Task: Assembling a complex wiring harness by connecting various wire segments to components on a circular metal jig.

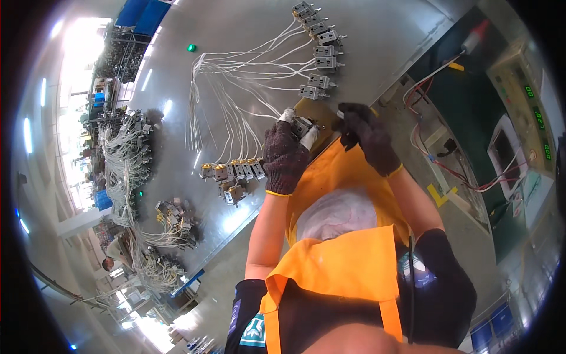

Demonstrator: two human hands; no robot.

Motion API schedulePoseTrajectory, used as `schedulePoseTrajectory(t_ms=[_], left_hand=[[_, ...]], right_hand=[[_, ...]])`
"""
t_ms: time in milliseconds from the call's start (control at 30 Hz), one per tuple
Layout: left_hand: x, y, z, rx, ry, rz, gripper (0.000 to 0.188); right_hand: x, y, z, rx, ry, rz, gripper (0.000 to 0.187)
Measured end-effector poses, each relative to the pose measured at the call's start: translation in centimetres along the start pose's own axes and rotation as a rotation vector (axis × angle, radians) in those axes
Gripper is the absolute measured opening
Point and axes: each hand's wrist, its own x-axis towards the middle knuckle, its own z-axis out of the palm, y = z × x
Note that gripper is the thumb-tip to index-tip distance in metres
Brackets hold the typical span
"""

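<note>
Head view: L hand [286, 154] grips a metal unit [302, 125] w/ wht wires at the table's [253, 23] near edge; R hand [365, 134] is part-curled just beside, can't tell if holding anything. Progress, prob. mid-batch: one unit in work, right-hand row [325, 52] and near-edge group [239, 171] lie apart; which is done, unclear. Blue bins [152, 16] past left edge, contents unreadable.

Left hand [286, 152] curls inward; right hand [368, 135] seems loosely bent nearby.
</note>
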Motion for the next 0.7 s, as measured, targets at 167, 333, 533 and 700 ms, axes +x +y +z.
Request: schedulePoseTrajectory(t_ms=[167,333,533,700], left_hand=[[0.3,-3.1,-1.3,-0.262,-0.172,0.195,0.055],[0.6,-2.2,-1.2,-0.22,-0.192,0.136,0.046],[0.8,-1.2,-0.2,-0.226,-0.119,-0.002,0.045],[1.0,0.6,-0.6,-0.103,-0.054,-0.104,0.051]], right_hand=[[-2.8,0.9,0.4,-0.084,-0.077,-0.056,0.031],[-3.0,1.6,0.7,-0.115,-0.064,0.046,0.031],[-1.7,1.7,2.6,-0.42,-0.019,-0.064,0.025],[0.7,1.2,1.6,-0.824,-0.092,-0.841,0.029]])
